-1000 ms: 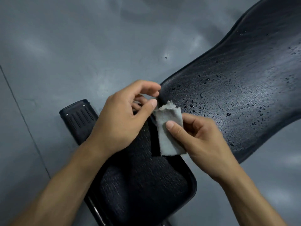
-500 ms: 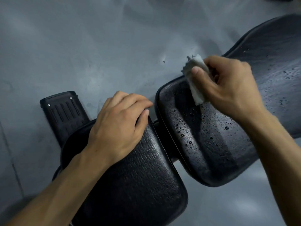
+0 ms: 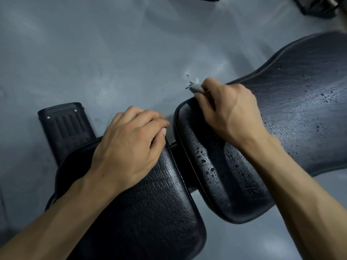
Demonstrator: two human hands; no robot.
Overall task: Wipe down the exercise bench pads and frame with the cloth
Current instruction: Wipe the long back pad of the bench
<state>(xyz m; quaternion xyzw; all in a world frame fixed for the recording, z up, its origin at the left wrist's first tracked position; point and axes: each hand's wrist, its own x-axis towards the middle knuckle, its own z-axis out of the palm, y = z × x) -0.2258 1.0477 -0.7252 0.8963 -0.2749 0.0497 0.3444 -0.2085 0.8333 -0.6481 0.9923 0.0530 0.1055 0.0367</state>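
Now my right hand has its fingers clenched around the frayed grey cloth, shifted to the far edge of the droplet-beaded back pad; wiping is underway, I judge. My left hand, fingers curled loosely and grasping nothing, steadies the pebbled black seat pad.

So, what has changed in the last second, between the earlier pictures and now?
The left hand let go of the cloth and settled on the seat pad. The right hand carried the cloth up to the far edge of the back pad. Water drops remain on that pad.
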